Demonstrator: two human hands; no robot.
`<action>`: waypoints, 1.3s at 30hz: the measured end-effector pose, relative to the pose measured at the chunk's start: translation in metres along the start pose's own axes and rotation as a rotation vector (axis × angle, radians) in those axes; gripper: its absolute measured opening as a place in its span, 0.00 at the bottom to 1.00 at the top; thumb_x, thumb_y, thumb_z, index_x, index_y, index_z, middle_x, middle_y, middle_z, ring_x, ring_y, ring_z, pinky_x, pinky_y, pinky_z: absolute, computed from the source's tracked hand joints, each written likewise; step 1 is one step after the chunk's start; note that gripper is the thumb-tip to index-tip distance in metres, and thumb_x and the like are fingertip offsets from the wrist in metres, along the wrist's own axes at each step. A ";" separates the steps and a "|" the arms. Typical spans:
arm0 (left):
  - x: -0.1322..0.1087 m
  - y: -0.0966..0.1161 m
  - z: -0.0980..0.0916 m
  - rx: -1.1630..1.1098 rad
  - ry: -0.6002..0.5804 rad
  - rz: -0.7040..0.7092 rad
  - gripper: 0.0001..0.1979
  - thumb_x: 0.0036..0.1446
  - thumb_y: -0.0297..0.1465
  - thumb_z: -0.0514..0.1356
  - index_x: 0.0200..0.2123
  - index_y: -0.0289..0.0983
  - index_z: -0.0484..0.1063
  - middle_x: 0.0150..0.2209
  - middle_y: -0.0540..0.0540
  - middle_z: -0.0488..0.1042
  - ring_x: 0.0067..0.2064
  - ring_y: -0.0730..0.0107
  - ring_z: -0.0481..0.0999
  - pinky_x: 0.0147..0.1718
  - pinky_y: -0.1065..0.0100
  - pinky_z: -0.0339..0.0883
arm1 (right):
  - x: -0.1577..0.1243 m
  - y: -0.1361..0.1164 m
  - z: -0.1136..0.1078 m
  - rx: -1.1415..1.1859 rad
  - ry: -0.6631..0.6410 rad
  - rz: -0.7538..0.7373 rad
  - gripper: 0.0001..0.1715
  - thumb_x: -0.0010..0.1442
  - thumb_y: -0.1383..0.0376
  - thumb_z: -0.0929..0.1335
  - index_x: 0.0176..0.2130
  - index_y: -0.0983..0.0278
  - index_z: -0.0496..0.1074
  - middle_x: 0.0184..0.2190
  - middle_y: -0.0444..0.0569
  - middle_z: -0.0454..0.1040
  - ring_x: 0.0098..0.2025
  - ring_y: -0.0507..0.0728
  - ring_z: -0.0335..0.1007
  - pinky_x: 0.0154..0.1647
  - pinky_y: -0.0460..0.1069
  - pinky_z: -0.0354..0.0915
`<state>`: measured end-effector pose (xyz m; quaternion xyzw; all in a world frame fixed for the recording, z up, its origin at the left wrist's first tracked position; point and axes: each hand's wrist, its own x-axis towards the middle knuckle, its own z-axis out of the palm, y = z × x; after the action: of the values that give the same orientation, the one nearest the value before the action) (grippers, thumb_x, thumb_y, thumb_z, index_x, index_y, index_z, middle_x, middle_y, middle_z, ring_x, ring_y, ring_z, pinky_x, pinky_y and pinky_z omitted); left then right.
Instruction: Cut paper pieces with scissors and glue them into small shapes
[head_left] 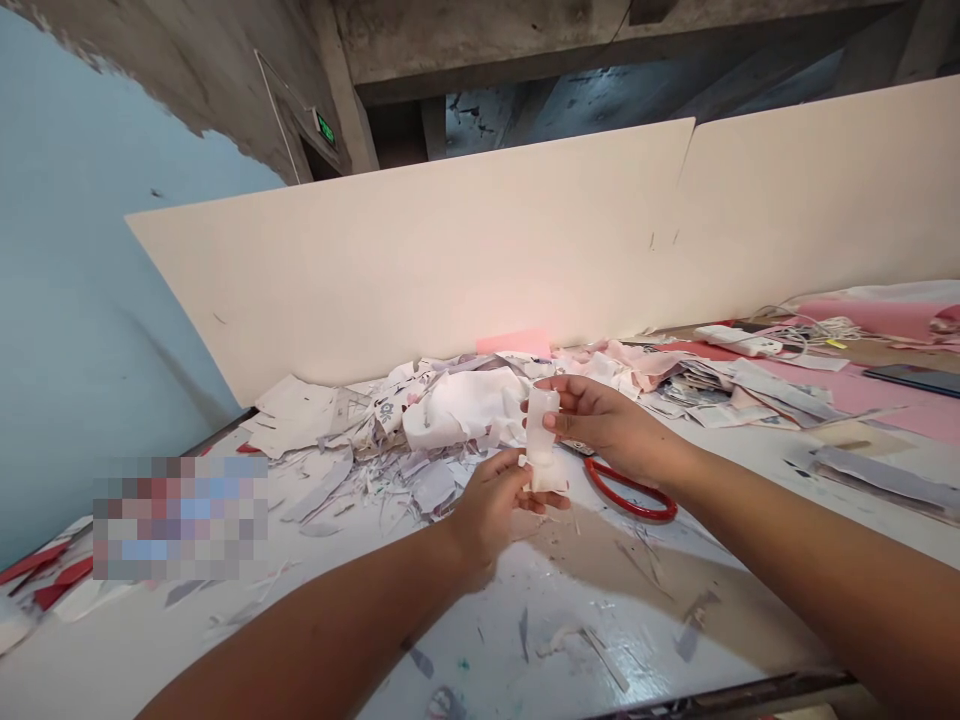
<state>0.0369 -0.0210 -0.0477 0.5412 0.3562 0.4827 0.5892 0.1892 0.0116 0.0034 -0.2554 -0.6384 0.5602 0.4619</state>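
Note:
Between my two hands is a small translucent white plastic sleeve point(541, 440), upright, with a wider papery white end at the bottom. My right hand point(607, 425) pinches its upper part from the right. My left hand point(487, 505) holds its lower end from below. A red plastic ring point(630, 490) lies on the white worktable point(525, 610) just under my right hand. Behind both hands rises a heap of torn white and pink paper scraps point(450, 410).
A tall cream board point(420, 260) stands along the table's far side. At the right are a white power adapter with tangled cables point(735, 341), a dark phone point(915, 378) and pink sheets point(862, 390). Paper strips are scattered near the front. A pixelated patch point(180, 518) hides something at left.

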 end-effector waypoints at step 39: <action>0.008 -0.003 -0.012 -0.214 -0.266 -0.325 0.12 0.47 0.24 0.58 0.38 0.34 0.65 0.38 0.42 0.72 0.42 0.61 0.74 0.31 0.73 0.63 | -0.004 -0.021 -0.011 0.396 -0.196 0.195 0.22 0.60 0.63 0.51 0.42 0.63 0.68 0.36 0.47 0.73 0.35 0.53 0.72 0.41 0.53 0.63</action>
<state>0.0285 -0.0100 -0.0519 0.4701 0.3045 0.3408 0.7550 0.2048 0.0086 0.0214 -0.1645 -0.5302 0.7385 0.3827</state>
